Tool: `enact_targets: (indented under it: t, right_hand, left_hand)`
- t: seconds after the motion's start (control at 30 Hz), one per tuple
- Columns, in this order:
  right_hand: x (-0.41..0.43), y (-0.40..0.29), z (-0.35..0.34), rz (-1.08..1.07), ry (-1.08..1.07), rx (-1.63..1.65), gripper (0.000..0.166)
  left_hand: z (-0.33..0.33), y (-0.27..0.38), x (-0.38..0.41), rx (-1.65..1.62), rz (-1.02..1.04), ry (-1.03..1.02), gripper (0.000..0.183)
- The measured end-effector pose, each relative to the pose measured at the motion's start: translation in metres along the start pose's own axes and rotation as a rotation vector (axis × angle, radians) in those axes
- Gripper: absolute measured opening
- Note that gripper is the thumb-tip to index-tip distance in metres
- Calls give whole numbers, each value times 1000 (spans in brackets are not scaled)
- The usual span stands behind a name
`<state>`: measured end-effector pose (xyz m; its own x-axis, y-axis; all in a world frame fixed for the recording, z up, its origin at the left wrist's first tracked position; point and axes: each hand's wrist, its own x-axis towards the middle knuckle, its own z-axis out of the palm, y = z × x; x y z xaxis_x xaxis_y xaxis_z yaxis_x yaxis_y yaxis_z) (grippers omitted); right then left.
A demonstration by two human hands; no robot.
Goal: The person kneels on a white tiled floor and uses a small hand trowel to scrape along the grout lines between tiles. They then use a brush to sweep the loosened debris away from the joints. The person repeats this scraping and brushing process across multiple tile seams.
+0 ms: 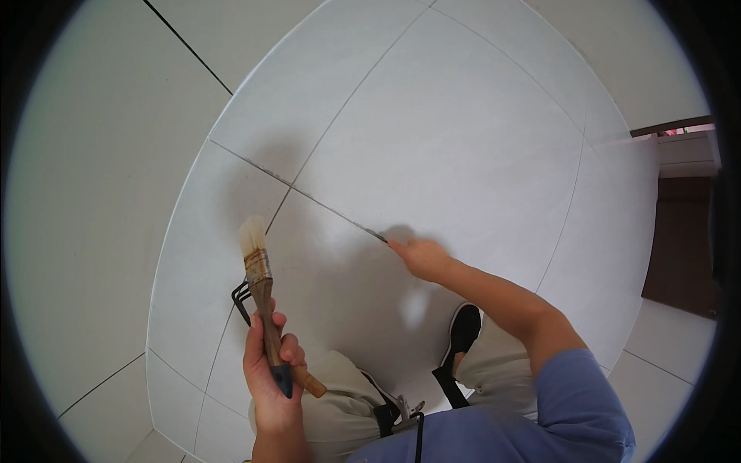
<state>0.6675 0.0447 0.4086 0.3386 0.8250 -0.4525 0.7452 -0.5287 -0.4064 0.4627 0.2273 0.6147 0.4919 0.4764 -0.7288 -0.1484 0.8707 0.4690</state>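
Observation:
My left hand [275, 353] grips a flat paintbrush [261, 301] with pale bristles pointing up, a rusty metal ferrule and a dark-tipped wooden handle. In the same hand is a second tool with a wooden handle [310, 382] and bent black metal prongs [240, 295]. Low over the floor, my right hand [421, 258] is closed at a dark joint [330, 207] between pale floor tiles [451, 139]. A thin dark tip shows at its fingertips, but whatever the fingers hold is mostly hidden. Loose grey debris lies along the joint near where two joints cross.
Tiled walls [104, 173] rise at the left and top. A dark brown panel [677, 243] stands at the far right, below a doorway-like opening. My black shoe [465, 330] and bent knees are close below my right hand. A black cord hangs at my shirt.

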Motion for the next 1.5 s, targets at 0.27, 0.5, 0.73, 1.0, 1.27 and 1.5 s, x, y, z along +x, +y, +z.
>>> enact_targets:
  t: [0.27,0.5,0.73,1.0,1.27,1.5]
  right_hand:
    - [-68,6,-26,132,-308,-85,35]
    - [96,-31,-9,-91,123,-44,43]
    - [106,-25,1,-94,40,1,44]
    - [-9,22,5,9,-219,-26,41]
    - [-158,33,7,194,-396,-96,48]
    - [-139,-29,17,122,-66,24,52]
  left_hand:
    - [-12,-1,-24,43,25,61,30]
    - [-37,-11,-9,22,134,108,31]
    - [-35,-17,-17,-68,199,165,29]
    - [-30,-15,-20,-35,157,116,31]
    - [-14,6,-38,66,65,46,30]
    - [-11,18,-38,147,-71,-60,30]
